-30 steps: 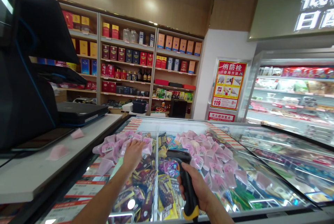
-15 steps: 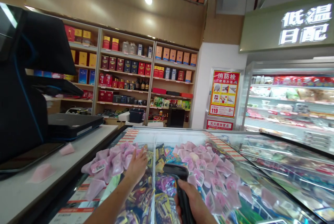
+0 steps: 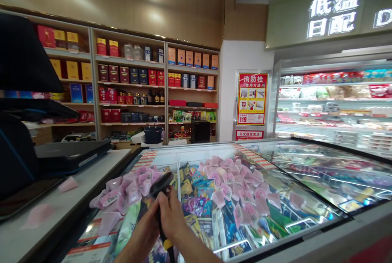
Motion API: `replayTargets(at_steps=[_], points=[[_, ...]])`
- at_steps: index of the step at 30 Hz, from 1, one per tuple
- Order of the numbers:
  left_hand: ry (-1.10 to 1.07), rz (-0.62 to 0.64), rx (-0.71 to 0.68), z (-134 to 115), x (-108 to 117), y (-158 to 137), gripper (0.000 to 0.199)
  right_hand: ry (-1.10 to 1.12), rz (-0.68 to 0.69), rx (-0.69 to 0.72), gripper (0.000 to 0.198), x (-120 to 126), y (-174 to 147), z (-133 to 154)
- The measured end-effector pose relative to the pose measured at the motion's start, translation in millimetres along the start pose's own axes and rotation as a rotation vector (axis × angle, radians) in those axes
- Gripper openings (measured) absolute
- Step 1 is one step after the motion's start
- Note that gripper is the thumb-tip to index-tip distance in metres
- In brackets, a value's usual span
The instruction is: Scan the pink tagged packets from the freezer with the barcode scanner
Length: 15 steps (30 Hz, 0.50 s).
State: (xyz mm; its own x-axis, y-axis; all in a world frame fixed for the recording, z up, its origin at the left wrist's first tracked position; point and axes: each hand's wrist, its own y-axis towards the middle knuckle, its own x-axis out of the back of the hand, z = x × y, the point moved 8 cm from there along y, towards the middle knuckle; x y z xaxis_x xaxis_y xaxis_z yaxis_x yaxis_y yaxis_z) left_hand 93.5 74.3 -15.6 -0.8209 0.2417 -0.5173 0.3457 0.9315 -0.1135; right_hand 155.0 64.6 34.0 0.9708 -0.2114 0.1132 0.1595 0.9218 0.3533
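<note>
A black barcode scanner (image 3: 162, 183) stands tilted over the freezer, with a yellow-ringed cable end below its handle. My right hand (image 3: 171, 214) is closed around the handle. From the other side my left hand (image 3: 150, 217) meets it, closed against the same handle; its fingertips are mostly hidden. Beyond my hands, to the left, lies a heap of small pink packs (image 3: 133, 191), several with white barcode labels. A second heap of pink packs (image 3: 245, 191) spreads over the freezer glass on the right.
Bags of frozen goods (image 3: 197, 203) show inside the freezer, whose frame (image 3: 306, 240) runs along the right front. On the left, a counter (image 3: 76, 197) carries a dark checkout machine (image 3: 18, 144) and two pink pieces. Stocked shelves (image 3: 131, 83) stand behind.
The scanner has moved left in my right hand. My left hand has left the left heap of packs, dropped back, and joined my right hand at the handle. The view has turned right.
</note>
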Motion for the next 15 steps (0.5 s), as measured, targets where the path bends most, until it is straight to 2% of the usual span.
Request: replayTargets(at_steps=[2,4,6,8,10,12,15], points=[[-0.045,-0.084,-0.01,-6,9,-4,0.029,-0.138,0.074,0.049,0.039,-10,-6,7],[-0.031,-0.154,-0.022,-13,18,-9,0.023,-0.339,0.139,0.135,0.035,-4,-11,13],[-0.008,-0.2,-0.021,-23,28,-16,0.019,-0.581,0.084,0.228,0.032,26,-11,17],[0.04,-0.209,0.01,-33,38,-22,0.015,-0.799,-0.134,0.209,0.037,81,-8,14],[0.117,-0.19,0.012,-50,49,-28,0.014,-0.989,-0.272,0.156,0.037,130,-7,3],[0.195,-0.186,-0.031,-69,61,-36,0.015,-1.127,-0.284,0.114,0.04,161,-6,-15],[0.27,-0.203,-0.071,-89,77,-53,0.018,-1.232,-0.133,0.123,0.041,173,3,-54]])
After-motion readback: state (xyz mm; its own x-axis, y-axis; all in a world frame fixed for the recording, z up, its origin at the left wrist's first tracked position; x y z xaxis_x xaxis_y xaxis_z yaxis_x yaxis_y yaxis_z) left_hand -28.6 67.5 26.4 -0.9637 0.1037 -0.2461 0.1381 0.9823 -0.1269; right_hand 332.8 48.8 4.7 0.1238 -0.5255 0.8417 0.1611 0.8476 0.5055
